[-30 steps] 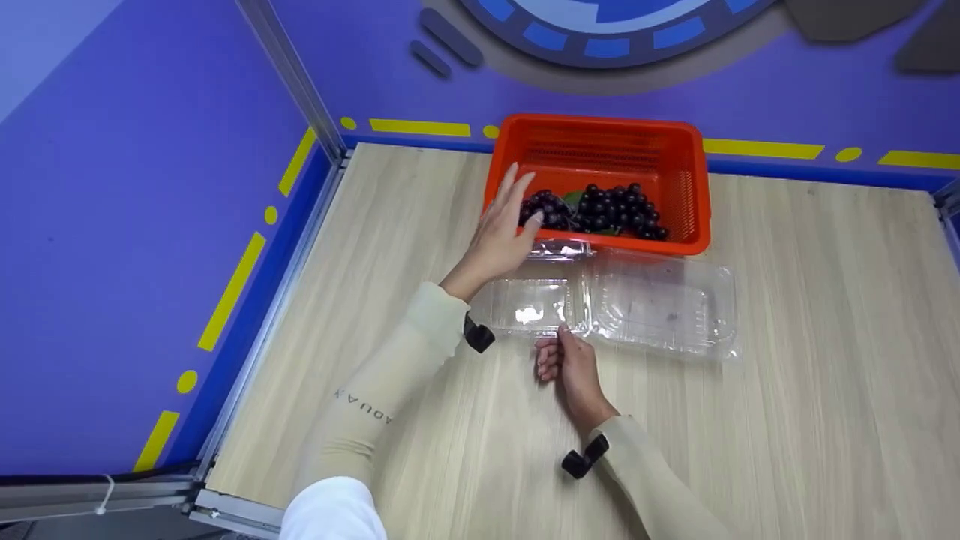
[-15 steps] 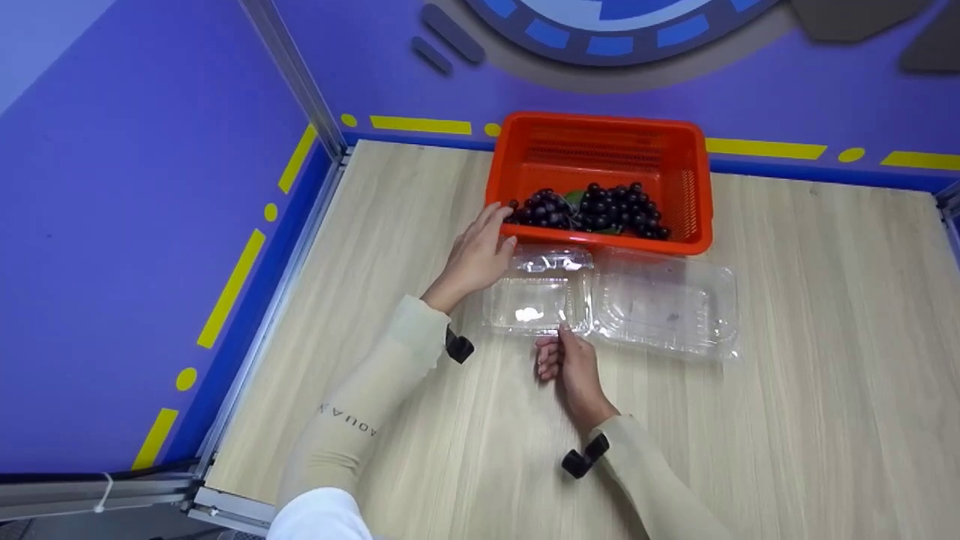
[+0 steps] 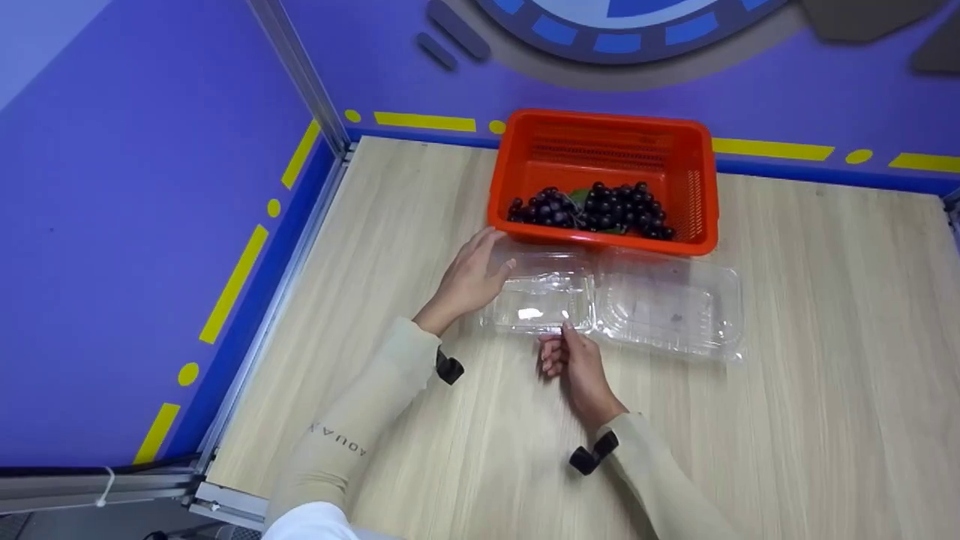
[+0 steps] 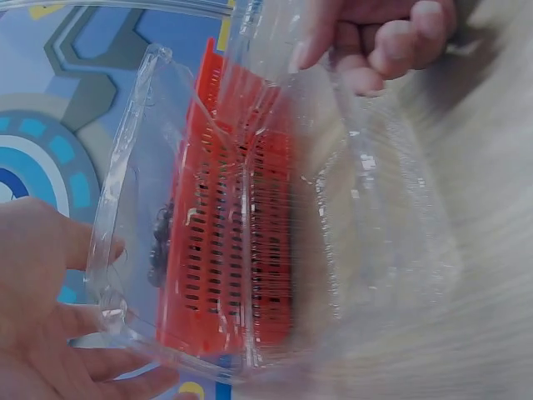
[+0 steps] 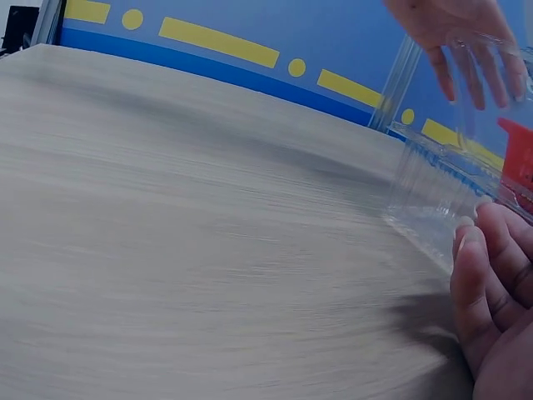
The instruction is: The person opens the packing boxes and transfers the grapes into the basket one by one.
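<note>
A clear plastic clamshell container (image 3: 660, 304) lies spread out on the wooden table, just in front of the red basket (image 3: 600, 241). Over its left part my left hand (image 3: 469, 277) is held with thumb and fingers apart. In the left wrist view, that hand's fingers lie along a raised clear panel (image 4: 150, 108); whether they press on it I cannot tell. My right hand (image 3: 581, 367) pinches the container's near edge by thumb and forefinger, its other fingers curled. Two bunches of dark grapes (image 3: 622, 208) with green leaves lie inside the basket.
Blue-purple wall panels (image 3: 165, 195) with yellow markings stand behind the table and along its left side. A metal frame edge (image 3: 300, 247) borders the table (image 3: 825, 360) on the left. The basket stands close to the back wall.
My left hand has drawn back from the basket's rim, toward the near left. A shiny panel edge in the container's left part has shifted nearer. My right hand keeps its place.
</note>
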{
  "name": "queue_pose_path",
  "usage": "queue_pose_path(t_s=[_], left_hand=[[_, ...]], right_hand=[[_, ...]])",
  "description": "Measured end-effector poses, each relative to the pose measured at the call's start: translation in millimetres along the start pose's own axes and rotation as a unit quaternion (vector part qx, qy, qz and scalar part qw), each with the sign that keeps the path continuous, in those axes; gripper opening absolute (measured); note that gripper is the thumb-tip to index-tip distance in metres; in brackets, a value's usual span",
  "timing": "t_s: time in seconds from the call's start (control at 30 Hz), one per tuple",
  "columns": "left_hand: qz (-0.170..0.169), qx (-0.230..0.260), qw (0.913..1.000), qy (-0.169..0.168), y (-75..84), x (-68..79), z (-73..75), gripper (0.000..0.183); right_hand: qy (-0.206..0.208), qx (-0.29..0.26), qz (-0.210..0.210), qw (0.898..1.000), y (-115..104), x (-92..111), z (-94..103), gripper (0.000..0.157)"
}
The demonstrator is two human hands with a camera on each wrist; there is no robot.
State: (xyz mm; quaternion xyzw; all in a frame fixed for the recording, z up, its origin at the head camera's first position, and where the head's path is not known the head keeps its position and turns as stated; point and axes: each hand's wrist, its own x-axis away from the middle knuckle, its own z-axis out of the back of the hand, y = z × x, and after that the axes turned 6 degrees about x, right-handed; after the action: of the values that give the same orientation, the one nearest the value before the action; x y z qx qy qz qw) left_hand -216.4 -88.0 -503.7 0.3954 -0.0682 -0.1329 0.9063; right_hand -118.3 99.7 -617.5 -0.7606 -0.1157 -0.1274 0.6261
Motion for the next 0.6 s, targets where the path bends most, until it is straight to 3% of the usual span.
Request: queue_pose_path(t_s=[0.2,0.33,0.47,0.6], left_hand=[[0.015,0.033,0.9994,0.003,-13.1,11.0,-10.5,0.064],[0.035,0.049,0.9978,0.029,-22.9,16.5,-17.2,0.068],[0.076,0.063,0.9935,0.057,-31.3,21.3,-19.7,0.068],[0.128,0.068,0.9877,0.058,-37.7,25.5,-21.4,0.068]], right_hand=[[-0.007,-0.011,-0.002,1.000,0.4,-1.0,1.5,0.052],[-0.015,-0.025,-0.019,0.999,0.7,-0.7,0.1,0.053],[-0.032,-0.027,-0.027,0.999,1.0,0.9,-2.5,0.054],[-0.055,-0.050,-0.039,0.996,1.5,1.4,-4.5,0.055]])
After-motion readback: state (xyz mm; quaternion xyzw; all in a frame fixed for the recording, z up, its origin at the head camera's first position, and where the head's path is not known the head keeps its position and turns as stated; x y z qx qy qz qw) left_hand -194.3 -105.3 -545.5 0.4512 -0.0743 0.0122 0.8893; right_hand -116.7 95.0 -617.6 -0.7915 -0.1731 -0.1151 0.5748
